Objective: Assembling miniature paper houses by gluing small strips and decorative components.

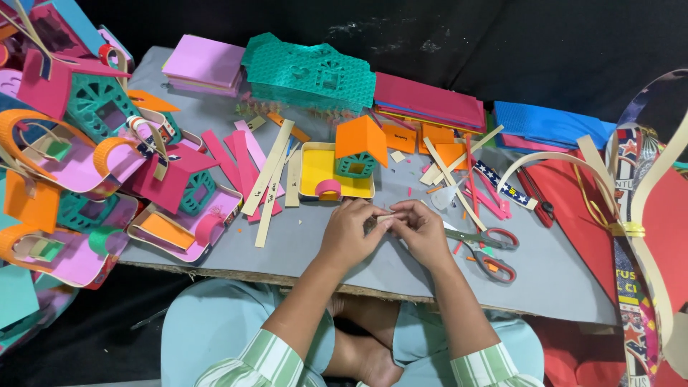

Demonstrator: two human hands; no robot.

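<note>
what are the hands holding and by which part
Both hands, left hand and right hand, pinch a small pale paper strip between their fingers, one at each end.

A grey board (215,247) serves as the work surface, laid low near the floor, its front edge showing raw brown cardboard. Behind it hangs a black cloth backdrop (466,36), creased and marked with a pale dusty smear near the top middle. The floor (86,337) under the board's left corner is dark, almost black. A red sheet (573,208) covers the ground to the right of the board. Light is even and fairly bright, falling from above with only soft shadows on the grey surface. No window or wall beyond the cloth is visible
</note>
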